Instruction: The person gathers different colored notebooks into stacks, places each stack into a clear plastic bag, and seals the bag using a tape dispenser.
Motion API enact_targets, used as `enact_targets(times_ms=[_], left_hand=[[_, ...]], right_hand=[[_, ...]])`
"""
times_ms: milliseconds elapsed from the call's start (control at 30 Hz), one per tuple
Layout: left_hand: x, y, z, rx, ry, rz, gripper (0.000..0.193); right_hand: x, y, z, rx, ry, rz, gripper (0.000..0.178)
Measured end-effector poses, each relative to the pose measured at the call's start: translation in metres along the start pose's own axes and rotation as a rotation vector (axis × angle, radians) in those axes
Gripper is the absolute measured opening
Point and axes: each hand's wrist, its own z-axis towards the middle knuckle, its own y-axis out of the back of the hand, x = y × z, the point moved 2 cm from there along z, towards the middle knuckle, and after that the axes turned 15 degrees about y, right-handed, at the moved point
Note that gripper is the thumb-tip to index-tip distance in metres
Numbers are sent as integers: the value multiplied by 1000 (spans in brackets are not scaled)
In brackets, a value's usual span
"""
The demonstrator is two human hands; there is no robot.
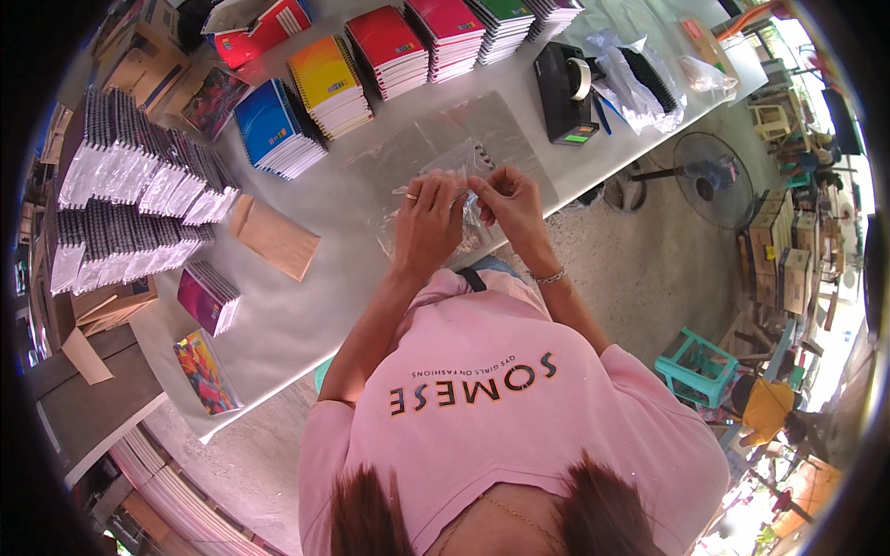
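My left hand (429, 221) rests over a clear plastic bag (443, 171) near the table's front edge, its fingers curled down together on the film. Close beside it, my right hand (513, 208) pinches the same film between thumb and forefinger. Dark printed marks show on the plastic just beyond my fingertips. Glare and my fingers hide whether anything lies inside. More clear plastic lies flat around it on a grey sheet (524, 153).
Spiral notebook stacks in blue (278, 134), yellow (329, 79) and red (387, 46) line the far side, with others beyond. A black tape dispenser (564, 97) stands right. Plastic-wrapped notebooks (139, 176) pile up left, near brown cardboard (273, 236). A fan (712, 181) stands off the table.
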Motion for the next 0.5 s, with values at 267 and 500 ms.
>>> enact_targets(times_ms=[267, 500], left_hand=[[-8, 10, 1, 125, -20, 357, 65], [-12, 7, 3, 88, -27, 280, 69]], right_hand=[[-25, -3, -5, -68, 80, 106, 24], [-89, 13, -11, -65, 21, -190, 28]])
